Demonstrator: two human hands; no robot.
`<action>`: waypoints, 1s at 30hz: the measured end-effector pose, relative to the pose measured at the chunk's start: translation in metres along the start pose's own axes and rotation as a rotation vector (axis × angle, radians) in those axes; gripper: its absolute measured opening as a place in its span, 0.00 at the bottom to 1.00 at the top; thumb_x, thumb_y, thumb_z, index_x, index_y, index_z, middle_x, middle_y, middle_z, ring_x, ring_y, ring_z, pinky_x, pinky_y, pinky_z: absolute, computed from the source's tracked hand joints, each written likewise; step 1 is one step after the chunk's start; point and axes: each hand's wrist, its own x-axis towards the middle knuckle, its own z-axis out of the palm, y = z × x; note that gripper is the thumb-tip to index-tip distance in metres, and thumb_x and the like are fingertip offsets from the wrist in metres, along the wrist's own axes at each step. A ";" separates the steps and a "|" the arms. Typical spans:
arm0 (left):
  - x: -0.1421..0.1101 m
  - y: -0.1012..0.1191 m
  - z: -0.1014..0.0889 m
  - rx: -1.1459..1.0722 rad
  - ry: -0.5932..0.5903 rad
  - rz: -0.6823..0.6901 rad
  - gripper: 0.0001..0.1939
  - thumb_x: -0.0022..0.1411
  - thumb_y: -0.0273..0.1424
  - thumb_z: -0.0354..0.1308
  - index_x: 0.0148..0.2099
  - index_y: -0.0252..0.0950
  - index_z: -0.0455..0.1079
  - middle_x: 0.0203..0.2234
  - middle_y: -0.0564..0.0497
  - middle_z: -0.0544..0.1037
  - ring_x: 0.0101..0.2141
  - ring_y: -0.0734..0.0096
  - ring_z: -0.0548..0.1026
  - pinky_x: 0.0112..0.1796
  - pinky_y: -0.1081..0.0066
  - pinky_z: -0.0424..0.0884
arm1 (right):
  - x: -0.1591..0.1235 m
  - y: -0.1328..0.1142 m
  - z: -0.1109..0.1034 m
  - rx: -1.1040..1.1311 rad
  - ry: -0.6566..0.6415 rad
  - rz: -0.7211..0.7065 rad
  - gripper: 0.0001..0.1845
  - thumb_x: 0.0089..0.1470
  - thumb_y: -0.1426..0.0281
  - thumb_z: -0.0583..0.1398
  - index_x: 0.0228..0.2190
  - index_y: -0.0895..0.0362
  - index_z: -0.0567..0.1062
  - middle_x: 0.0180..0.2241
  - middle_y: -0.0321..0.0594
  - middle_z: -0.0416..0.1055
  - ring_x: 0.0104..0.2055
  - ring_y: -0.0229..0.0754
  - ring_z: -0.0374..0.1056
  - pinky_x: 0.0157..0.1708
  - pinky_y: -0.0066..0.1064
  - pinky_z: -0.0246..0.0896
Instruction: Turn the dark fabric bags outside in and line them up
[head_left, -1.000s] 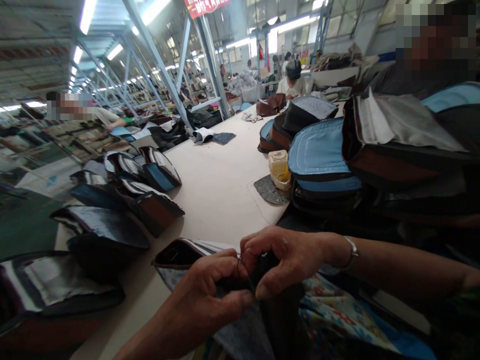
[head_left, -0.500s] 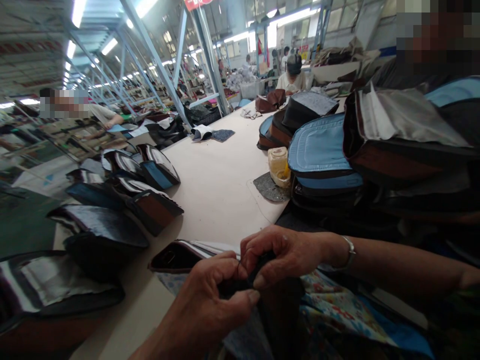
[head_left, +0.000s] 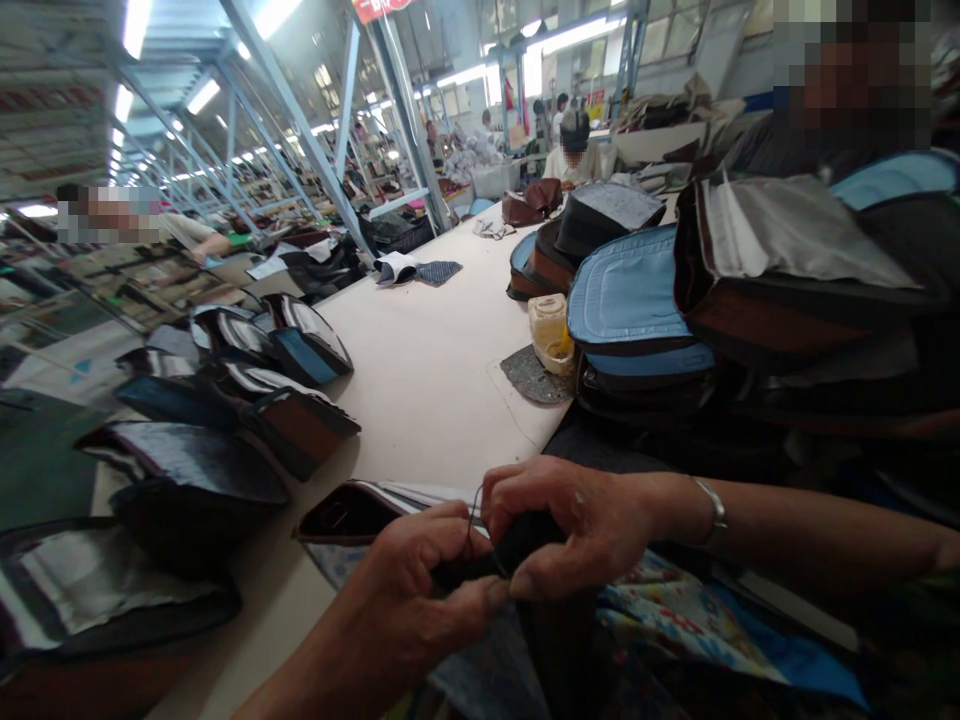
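Both my hands meet low in the middle of the view, pinching a dark piece of fabric between them. My left hand is closed with thumb and fingers pressed on the dark piece. My right hand, a silver bracelet on its wrist, is curled round the same piece from the right. A thin dark thread loops up between the two hands. Under them lies flowered and blue cloth, and a brown bag panel lies just to the left.
A long pale table runs away from me. Stacked bag parts line its left side and a taller pile of blue and brown bag panels its right. A small yellowish plastic container stands near the pile. Other people work farther off.
My hands stay together on the dark piece with only small finger shifts; the thread loop now shows a little higher. The view has drifted slightly.
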 end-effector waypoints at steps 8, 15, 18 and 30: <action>0.004 -0.001 0.001 0.045 0.014 -0.013 0.04 0.60 0.26 0.57 0.32 0.37 0.71 0.32 0.55 0.74 0.36 0.68 0.72 0.37 0.72 0.64 | 0.001 0.003 0.003 -0.069 0.020 -0.043 0.11 0.53 0.68 0.63 0.36 0.63 0.73 0.36 0.45 0.71 0.36 0.40 0.67 0.38 0.31 0.64; 0.005 0.005 0.003 0.054 0.069 -0.059 0.02 0.56 0.28 0.59 0.30 0.37 0.69 0.30 0.55 0.73 0.34 0.68 0.71 0.36 0.72 0.64 | 0.000 0.007 0.004 -0.062 0.045 -0.084 0.05 0.54 0.73 0.60 0.35 0.61 0.72 0.35 0.44 0.70 0.36 0.40 0.68 0.38 0.30 0.65; 0.006 0.011 0.005 0.039 0.104 -0.082 0.06 0.57 0.34 0.61 0.31 0.36 0.71 0.30 0.54 0.74 0.34 0.66 0.71 0.37 0.71 0.65 | 0.001 0.007 0.004 -0.029 0.047 -0.079 0.06 0.55 0.74 0.60 0.36 0.62 0.72 0.37 0.46 0.71 0.37 0.40 0.68 0.40 0.30 0.65; 0.008 0.013 0.004 0.249 0.181 -0.107 0.06 0.55 0.29 0.50 0.27 0.36 0.65 0.25 0.55 0.67 0.29 0.68 0.67 0.31 0.69 0.59 | 0.004 0.009 0.002 -0.068 0.071 0.056 0.04 0.52 0.75 0.58 0.33 0.62 0.72 0.35 0.41 0.70 0.35 0.37 0.65 0.38 0.29 0.63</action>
